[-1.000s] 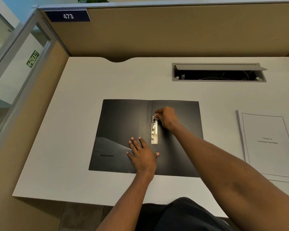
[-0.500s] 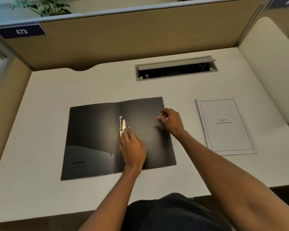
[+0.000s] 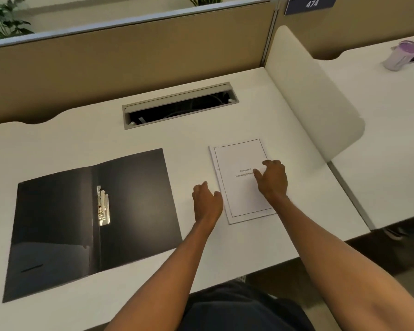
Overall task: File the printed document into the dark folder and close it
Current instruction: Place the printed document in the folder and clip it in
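The dark folder point(image 3: 139, 206) lies open and flat on the left of the white desk point(image 3: 189, 139), its metal clip point(image 3: 102, 206) raised along the spine. To its right lies the printed document point(image 3: 239, 197), a white stack with a framed title page. My left hand point(image 3: 207, 204) hovers at the document's left edge, fingers curled and holding nothing. My right hand point(image 3: 273, 179) rests over the title text, fingers spread, covering part of the page.
A grey cable slot point(image 3: 179, 106) is set into the desk behind the folder. A tan partition point(image 3: 129, 56) closes the back, and a white divider point(image 3: 313, 96) stands right of the document. A purple cup point(image 3: 400, 54) sits on the neighbouring desk.
Both hands left the folder and moved right onto the document. My view has swung right, so the folder now sits further left with its clip standing open.
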`<action>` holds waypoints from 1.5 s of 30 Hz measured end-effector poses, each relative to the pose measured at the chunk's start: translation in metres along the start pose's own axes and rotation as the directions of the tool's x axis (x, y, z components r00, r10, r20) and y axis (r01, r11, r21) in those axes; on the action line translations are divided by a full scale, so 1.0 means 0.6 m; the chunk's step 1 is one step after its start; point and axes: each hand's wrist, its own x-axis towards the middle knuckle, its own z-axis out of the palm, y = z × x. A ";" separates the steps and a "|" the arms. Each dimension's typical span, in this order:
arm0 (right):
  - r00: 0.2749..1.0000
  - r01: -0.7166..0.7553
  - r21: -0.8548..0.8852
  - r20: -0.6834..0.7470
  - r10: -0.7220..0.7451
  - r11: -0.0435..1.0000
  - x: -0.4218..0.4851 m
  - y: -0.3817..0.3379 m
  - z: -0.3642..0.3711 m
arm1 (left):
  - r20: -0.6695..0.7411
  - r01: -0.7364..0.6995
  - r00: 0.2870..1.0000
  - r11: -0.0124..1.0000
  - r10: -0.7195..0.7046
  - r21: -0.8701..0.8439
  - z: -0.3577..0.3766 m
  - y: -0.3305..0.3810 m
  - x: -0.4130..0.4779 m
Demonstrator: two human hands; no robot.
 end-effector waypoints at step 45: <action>0.988 -0.043 0.010 0.146 0.041 0.999 0.043 0.093 -0.014 | 0.178 0.363 0.925 0.649 -0.334 -0.668 0.035 -0.006 0.078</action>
